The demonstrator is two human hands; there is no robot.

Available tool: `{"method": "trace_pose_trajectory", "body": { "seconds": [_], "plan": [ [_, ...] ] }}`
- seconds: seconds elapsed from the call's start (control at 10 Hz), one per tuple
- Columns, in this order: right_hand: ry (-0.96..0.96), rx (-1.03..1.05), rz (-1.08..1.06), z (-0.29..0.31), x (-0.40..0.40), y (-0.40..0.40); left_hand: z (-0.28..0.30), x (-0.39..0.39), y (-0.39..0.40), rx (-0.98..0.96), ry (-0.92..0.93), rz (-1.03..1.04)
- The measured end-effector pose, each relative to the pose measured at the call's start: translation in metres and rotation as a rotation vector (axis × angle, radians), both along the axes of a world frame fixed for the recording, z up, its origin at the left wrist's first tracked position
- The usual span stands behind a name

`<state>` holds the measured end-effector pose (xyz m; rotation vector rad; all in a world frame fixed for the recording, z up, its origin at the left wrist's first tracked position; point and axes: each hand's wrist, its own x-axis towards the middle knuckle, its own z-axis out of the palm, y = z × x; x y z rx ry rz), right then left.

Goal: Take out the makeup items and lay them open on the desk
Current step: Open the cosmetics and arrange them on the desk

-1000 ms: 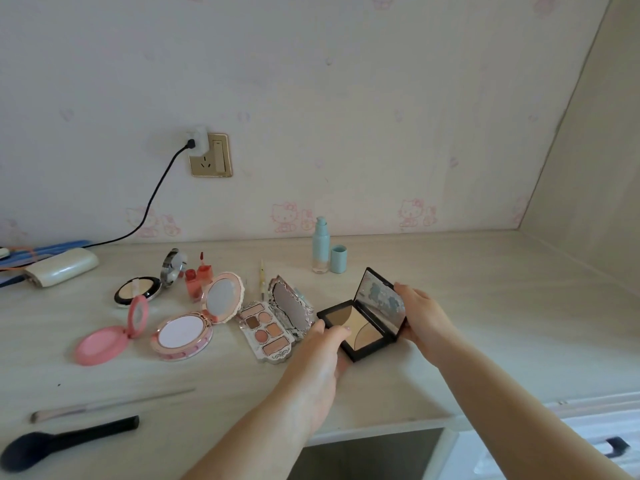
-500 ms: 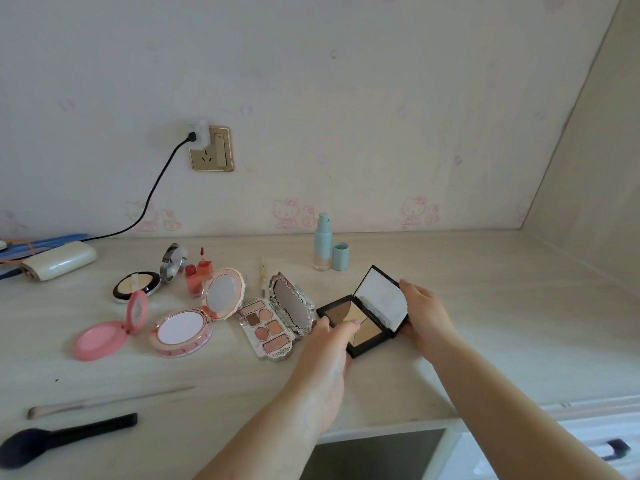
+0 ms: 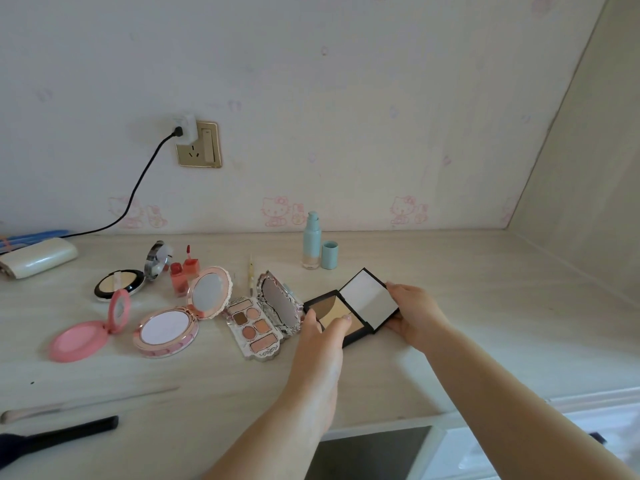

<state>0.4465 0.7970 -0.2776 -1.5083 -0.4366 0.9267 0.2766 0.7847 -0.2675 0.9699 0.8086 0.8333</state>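
Pale wood-grain counter with opened cosmetics in a row. The left hand grips the near left edge of a black square contour-powder compact, fingertips curled over its pan; the right hand clasps the right edge of its mirrored lid, which lies tilted back and wide open. Touching the compact's left side stands an ornate silver eyeshadow palette, lid upright. Farther left lie a pink scalloped round powder compact, a flat pink round blush compact and a black round highlighter compact, all open. A pale blue pump bottle stands upright near the wall, its blue cap just beside it
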Motion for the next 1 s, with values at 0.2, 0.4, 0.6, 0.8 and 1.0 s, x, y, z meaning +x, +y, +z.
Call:
{"method": "trace_pose_trajectory", "body": {
  "seconds": [0.2, 0.4, 0.6, 0.8, 1.0],
  "plan": [
    [0.048, 0.089, -0.024, -0.001, -0.002, -0.003, -0.007, 0.003, 0.002, -0.040, 0.034, 0.012],
    [-0.141, 0.077, -0.021, -0.005, -0.006, -0.007, -0.001, 0.002, 0.000, -0.028, 0.081, -0.001],
    [-0.454, -0.059, 0.017, -0.004, -0.011, -0.009, 0.004, -0.004, -0.002, -0.042, 0.121, 0.006],
    [-0.572, -0.122, 0.100, 0.004, -0.013, -0.017, 0.002, -0.011, -0.003, -0.047, 0.106, -0.018],
    [-0.594, -0.208, 0.138, 0.006, -0.010, -0.022, 0.002, -0.026, -0.007, -0.053, 0.044, 0.003]
  ]
}}
